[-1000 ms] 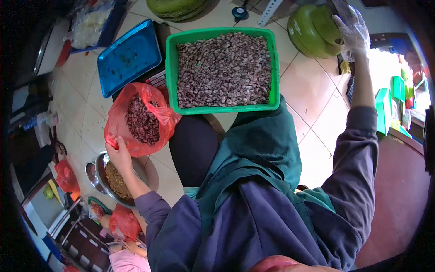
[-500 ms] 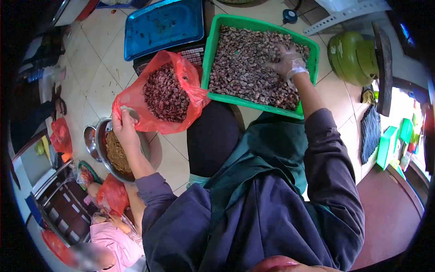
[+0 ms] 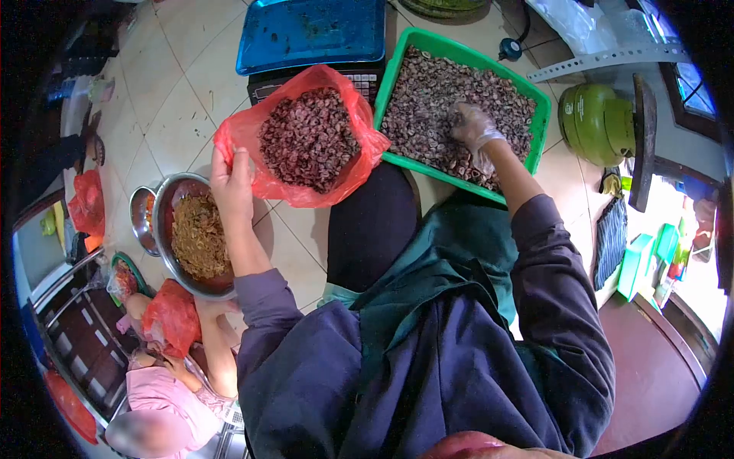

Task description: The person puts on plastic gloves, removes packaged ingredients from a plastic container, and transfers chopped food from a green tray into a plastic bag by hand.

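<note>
My left hand (image 3: 232,183) pinches the rim of a red plastic bag (image 3: 336,197), which gapes open beside the tray. A heap of small, dark purplish curled pieces (image 3: 310,141) fills the bag. At the right, a green rectangular tray (image 3: 541,126) holds a wide layer of similar brownish curled pieces (image 3: 436,88). My right hand (image 3: 478,128), in a clear plastic glove, is down in that layer with its fingers curled around some pieces. Its fingertips are partly hidden among them.
A scale with a blue pan (image 3: 313,34) stands behind the bag. Near my left forearm are a metal bowl of brown paste (image 3: 200,237) and a smaller metal bowl (image 3: 143,222). A green gas cylinder (image 3: 592,126) stands right. Another person (image 3: 172,398) sits lower left with a red bag (image 3: 172,317).
My view has shifted, so the bag and tray appear farther right. My right hand has moved toward me and left within the tray, its fingers drawing together. My left hand keeps hold of the bag.
</note>
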A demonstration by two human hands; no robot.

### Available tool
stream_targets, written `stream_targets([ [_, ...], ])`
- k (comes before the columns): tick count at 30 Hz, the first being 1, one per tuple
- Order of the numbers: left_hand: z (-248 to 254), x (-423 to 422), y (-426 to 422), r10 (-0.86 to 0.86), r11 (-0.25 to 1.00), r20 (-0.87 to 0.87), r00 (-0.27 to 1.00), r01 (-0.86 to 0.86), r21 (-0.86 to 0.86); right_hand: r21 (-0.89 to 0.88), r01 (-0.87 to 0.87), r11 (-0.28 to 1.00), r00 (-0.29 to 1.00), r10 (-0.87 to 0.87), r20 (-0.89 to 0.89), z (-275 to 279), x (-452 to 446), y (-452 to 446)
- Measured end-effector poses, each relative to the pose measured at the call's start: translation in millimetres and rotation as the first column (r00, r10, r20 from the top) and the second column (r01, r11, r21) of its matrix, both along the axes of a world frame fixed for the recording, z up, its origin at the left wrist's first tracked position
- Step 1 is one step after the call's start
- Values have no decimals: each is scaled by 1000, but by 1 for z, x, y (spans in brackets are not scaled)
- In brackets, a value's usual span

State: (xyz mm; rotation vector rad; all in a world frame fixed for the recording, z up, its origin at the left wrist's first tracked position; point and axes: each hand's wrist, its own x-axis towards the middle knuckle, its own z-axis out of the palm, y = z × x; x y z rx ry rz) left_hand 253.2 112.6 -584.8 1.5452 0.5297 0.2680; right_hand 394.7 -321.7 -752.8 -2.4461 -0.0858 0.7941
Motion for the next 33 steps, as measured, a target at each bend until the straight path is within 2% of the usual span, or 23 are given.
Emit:
stream_targets([
  [2, 1, 0, 2, -7, 1000, -2, 1000, 7, 1, -144, -158, 977, 987, 159, 0, -7, 11, -3],
  [3, 1, -1, 3, -1, 1000, -7, 1000, 1, -6, -77, 60, 995, 979, -74, -190, 93, 0, 34],
  [6, 1, -4, 7, 1, 996, 23, 1000, 1, -88, 163, 53, 985, 982, -22, -186, 82, 9, 6],
  [7, 1, -5, 8, -3, 994, 33, 999, 6, -106, 302, 112, 947, 978, -51, -203, 85, 7, 4],
  [9, 0, -8, 10, -7, 989, 49, 999, 14, -144, 337, 178, 925, 963, -94, -253, 94, 10, 3],
  [10, 0, -8, 10, -7, 986, 55, 998, 16, -164, 354, 210, 911, 954, -111, -278, 111, 13, 10],
  [12, 0, -9, 10, -21, 983, 64, 998, 32, -183, 502, 201, 841, 962, -73, -262, 161, 5, 38],
  [14, -1, -9, 11, -54, 982, 67, 996, 65, -179, 658, 427, 621, 878, -111, -465, 182, 6, 62],
  [17, -4, -7, 9, -52, 984, 87, 995, 66, -164, 732, 368, 574, 878, 44, -476, 240, 0, 112],
  [19, -4, -7, 10, -55, 984, 98, 994, 71, -161, 796, 290, 532, 870, 201, -451, 253, 2, 147],
  [21, -3, -6, 11, -57, 981, 101, 993, 74, -177, 732, 194, 653, 877, 219, -428, 270, -9, 188],
  [23, -2, -6, 10, -47, 986, 102, 994, 62, -155, 756, 73, 650, 882, 313, -353, 245, -16, 223],
  [24, -1, -6, 9, -45, 988, 103, 994, 60, -143, 668, -175, 724, 902, 390, -186, 226, -17, 239],
  [26, 2, -8, 7, 5, 995, 60, 998, 1, -95, 368, -582, 725, 810, 557, 185, 195, -26, 262],
  [27, 2, -7, 5, 16, 997, 45, 999, -12, -79, 274, -643, 716, 766, 589, 257, 181, -30, 265],
  [29, 0, -10, 9, -38, 998, 30, 999, 39, -51, 65, -720, 690, 656, 649, 385, 174, -40, 271],
  [30, 2, -10, 7, -38, 998, 44, 998, 39, -40, 203, -482, 852, 874, 453, 177, 182, -47, 266],
  [33, 0, -8, 5, -34, 999, 57, 998, 35, -16, 510, -402, 760, 914, 304, 268, 198, -38, 210],
])
